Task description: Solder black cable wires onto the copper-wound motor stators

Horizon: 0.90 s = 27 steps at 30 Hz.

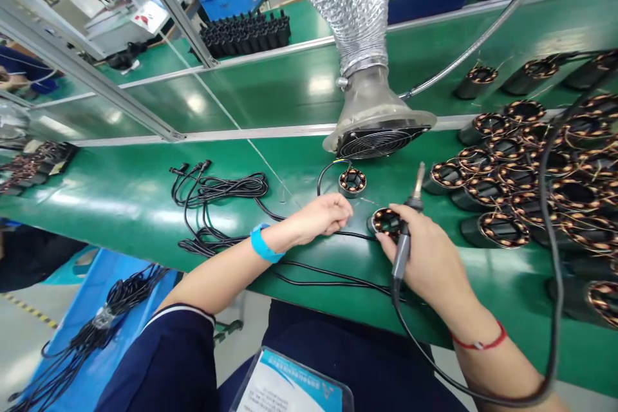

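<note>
My right hand (431, 259) grips a soldering iron (402, 252) across the palm, its metal tip pointing up and away from me. Thumb and forefinger of that same hand also rest on a motor stator (383, 221) with copper windings, standing on the green bench. My left hand (322, 214) is closed in a pinch just left of that stator; whatever lies between the fingertips is too small to make out. Beyond the left hand stands a second stator (352, 184), with a black cable and thin coloured wires at its top. Another cable runs beneath my left wrist toward the nearer stator.
Coiled black cables (226, 188) lie left on the bench (120, 187). Many stators (505, 230) crowd the right side. A fume extractor hood (381, 122) hangs over the middle. The iron's cord (555, 283) loops past my right arm. A blue bin (58, 341) holds more cables.
</note>
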Motion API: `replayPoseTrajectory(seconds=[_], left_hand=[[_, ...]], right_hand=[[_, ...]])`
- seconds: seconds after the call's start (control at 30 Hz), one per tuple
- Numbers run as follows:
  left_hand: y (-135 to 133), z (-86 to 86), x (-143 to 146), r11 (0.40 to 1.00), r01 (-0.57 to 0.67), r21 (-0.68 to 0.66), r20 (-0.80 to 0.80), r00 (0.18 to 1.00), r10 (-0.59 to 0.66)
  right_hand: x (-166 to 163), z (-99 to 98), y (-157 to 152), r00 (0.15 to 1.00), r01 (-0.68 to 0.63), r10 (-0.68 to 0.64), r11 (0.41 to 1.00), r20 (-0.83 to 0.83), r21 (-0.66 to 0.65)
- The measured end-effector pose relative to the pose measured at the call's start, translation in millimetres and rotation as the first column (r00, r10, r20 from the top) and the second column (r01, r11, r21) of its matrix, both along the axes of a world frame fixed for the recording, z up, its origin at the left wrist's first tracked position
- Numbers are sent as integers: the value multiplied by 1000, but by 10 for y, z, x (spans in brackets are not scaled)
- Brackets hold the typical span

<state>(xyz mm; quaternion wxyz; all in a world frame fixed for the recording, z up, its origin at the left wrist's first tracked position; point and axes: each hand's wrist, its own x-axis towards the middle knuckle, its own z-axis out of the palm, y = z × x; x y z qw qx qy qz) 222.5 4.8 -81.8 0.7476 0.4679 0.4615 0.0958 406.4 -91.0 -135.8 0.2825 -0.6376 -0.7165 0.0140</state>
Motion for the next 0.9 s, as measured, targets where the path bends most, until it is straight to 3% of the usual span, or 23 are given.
replayPoseTrajectory(seconds=[0.07, 0.13, 0.2, 0.27, 0.37, 0.47, 0.57, 0.7, 0.83, 0.9], left_hand=[[2, -25, 68, 998, -46, 38, -46, 998, 47], [-20, -55, 79, 985, -63, 162, -129, 988, 84], [-42, -88, 55, 940, -45, 337, -204, 972, 120], [-43, -112, 27, 900, 32, 435, -208, 976, 66], [-7, -118, 37, 920, 111, 377, -122, 990, -69], [31, -103, 122, 987, 29, 158, -4, 1000, -29], [24, -90, 189, 1000, 11, 17, 80, 997, -13], [-33, -64, 103, 997, 8, 80, 45, 999, -11], [-67, -44, -17, 979, 137, 151, -4, 990, -138], [-68, -59, -15, 971, 119, 208, -18, 993, -118]], right_hand=[[-7, -34, -16, 992, -116, 117, 992, -36, 42], [1, -54, -31, 980, -188, 192, 979, -47, 76], [10, -63, -40, 976, -204, 209, 975, -55, 90], [13, -65, -43, 977, -197, 203, 977, -68, 83], [14, -64, -42, 977, -191, 197, 979, -86, 66], [22, -70, -40, 968, -233, 239, 969, -73, 77], [38, -86, -38, 965, -253, 258, 964, -57, 82], [55, -101, -35, 971, -230, 233, 972, -50, 50], [52, -111, -33, 971, -236, 238, 970, -29, 59], [47, -117, -33, 970, -238, 240, 969, -24, 65]])
